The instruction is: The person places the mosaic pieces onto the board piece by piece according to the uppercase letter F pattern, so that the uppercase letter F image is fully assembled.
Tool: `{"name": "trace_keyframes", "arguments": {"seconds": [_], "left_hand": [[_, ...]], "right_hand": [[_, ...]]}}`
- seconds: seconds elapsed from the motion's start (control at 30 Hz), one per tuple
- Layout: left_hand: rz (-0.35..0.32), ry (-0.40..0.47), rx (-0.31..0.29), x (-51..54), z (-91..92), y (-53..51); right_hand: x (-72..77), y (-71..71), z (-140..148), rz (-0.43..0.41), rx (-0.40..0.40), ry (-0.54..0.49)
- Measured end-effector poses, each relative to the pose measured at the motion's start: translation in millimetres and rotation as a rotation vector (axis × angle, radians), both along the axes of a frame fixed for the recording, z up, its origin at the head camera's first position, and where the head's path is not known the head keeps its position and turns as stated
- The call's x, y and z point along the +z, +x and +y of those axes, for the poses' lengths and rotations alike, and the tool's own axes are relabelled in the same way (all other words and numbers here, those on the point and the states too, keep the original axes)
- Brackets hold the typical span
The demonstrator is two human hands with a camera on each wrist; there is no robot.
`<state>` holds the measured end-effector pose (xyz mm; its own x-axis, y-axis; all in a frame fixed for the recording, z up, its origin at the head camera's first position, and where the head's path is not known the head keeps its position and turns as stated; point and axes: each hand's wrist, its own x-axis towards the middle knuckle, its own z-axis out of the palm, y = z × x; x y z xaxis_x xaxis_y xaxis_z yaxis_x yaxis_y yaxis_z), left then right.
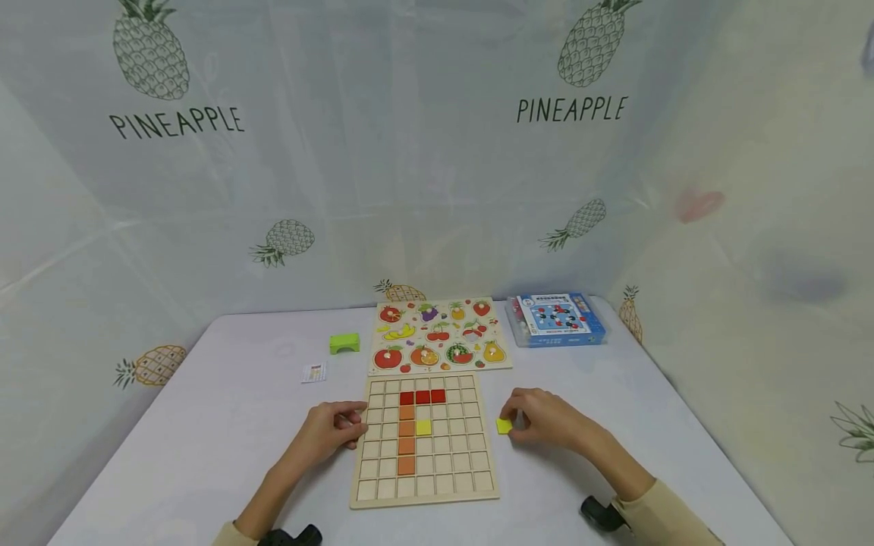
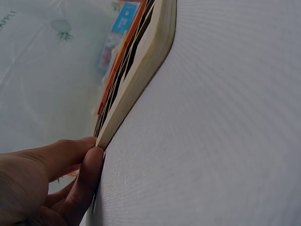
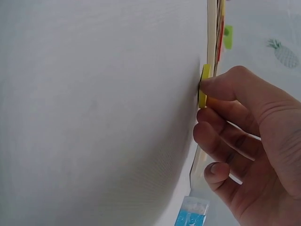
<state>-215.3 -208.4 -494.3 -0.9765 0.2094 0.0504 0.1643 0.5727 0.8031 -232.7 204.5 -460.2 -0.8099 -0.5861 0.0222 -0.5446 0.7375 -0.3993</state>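
Note:
A wooden grid board [image 1: 460,485] lies flat on the white table. Red tiles [image 1: 422,396] form a short row on it, orange tiles [image 1: 407,446] run down a column, and one yellow tile [image 1: 424,428] sits beside that column. My left hand [image 1: 331,428] holds the board's left edge between thumb and fingers, seen closely in the left wrist view. Just off the right edge, my right hand [image 1: 546,418] pinches another yellow square tile [image 3: 205,87] between thumb and index finger. The other fingers of that hand are loosely curled.
Behind the grid lies a fruit puzzle board [image 1: 440,336]. A blue box [image 1: 560,320] stands at the back right. Toward the left are a green arched block [image 1: 344,343] and a small printed card [image 1: 314,372]. A pineapple-print cloth [image 1: 410,152] hangs behind the table.

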Motion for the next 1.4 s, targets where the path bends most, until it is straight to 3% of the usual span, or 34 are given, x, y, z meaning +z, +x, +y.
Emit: {"name": "trace_keyframes", "arguments": {"seconds": [0.77,1.4], "left_hand": [[0.002,-0.003,-0.010,1.0,-1.2,-0.6],[-0.007,-0.002,0.009,1.2,1.1,-0.6]], "right_hand": [[11.5,-4.6,-28.6,0.048,0.031,0.009],[9.6,-11.2,-77.6,0.007,0.102,0.024]]}}
